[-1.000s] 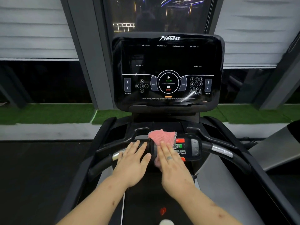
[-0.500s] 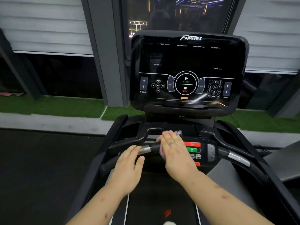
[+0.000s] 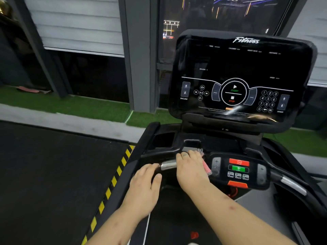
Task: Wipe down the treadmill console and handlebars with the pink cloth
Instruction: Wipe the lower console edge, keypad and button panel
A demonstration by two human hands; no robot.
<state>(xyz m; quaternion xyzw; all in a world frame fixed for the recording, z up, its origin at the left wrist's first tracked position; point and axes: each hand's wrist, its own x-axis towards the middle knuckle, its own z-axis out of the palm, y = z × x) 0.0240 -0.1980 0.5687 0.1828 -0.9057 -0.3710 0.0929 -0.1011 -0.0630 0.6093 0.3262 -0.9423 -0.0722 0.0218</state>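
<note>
The treadmill console (image 3: 238, 76) stands at 1 o'clock. On the handlebar (image 3: 168, 164) below it, the left hand (image 3: 145, 181) rests spread. The right hand (image 3: 192, 167) presses flat on the pink cloth (image 3: 206, 167), which peeks out at its 3 o'clock. Handlebar wiping seems underway; the next move calls for sliding the cloth toward 9 o'clock.

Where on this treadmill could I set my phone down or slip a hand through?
The dark recessed tray between the left side rail and the handlebar looks bare; so does the right handlebar. Crowded: the left handlebar, where left hand, right hand and pink cloth sit beside the button panel.
</note>
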